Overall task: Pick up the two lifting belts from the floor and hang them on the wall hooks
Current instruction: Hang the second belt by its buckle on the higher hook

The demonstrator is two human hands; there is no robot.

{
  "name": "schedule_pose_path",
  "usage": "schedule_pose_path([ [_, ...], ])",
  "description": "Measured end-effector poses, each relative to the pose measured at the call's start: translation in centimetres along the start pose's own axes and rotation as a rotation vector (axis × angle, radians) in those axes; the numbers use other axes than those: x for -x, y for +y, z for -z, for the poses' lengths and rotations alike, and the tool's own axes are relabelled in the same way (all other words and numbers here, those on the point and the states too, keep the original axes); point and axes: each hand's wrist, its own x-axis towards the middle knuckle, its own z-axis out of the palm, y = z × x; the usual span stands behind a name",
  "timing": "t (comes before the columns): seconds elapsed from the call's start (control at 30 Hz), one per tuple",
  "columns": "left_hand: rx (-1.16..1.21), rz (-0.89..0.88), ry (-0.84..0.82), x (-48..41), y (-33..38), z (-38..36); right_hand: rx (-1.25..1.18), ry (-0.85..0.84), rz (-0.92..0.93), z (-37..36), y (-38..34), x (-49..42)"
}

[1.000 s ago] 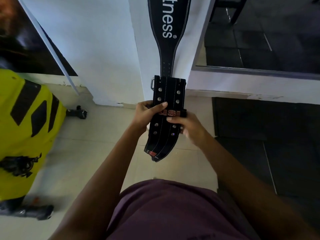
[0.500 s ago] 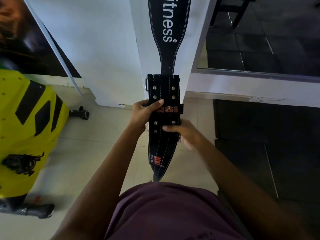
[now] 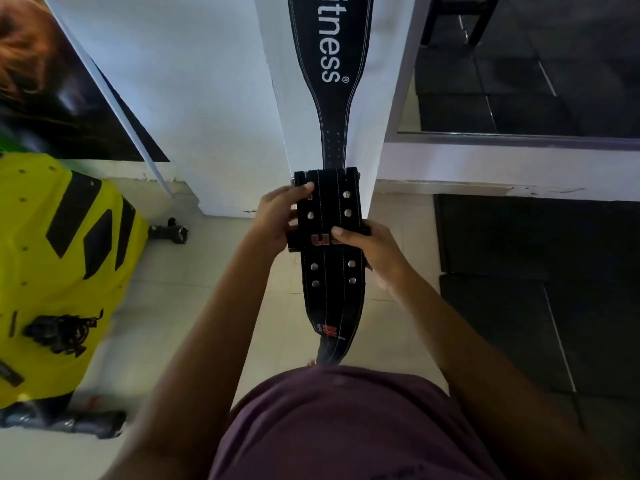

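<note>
Gripping the studded belt (image 3: 330,258), both hands (image 3: 374,252).

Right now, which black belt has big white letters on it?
The hanging belt on the white pillar, reading "itness". The studded belt in both hands shows only small red letters.

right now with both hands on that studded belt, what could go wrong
1. The studded belt is held only at its upper part by the left hand and right hand; its long tail dangles free toward the body and may swing or snag.
2. The hanging belt already occupies the white pillar directly above; lifting could knock it loose.
3. No hook is visible, so aiming for one may take some fumbling.
</note>
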Motion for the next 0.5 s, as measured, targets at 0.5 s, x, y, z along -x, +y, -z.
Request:
schedule_pose_path([
  [0.5, -0.262, 0.04, -0.351, 1.7, -9.8, 0.5, -0.199, 0.169, 0.032, 2.1, -1.8, -2.0],
])
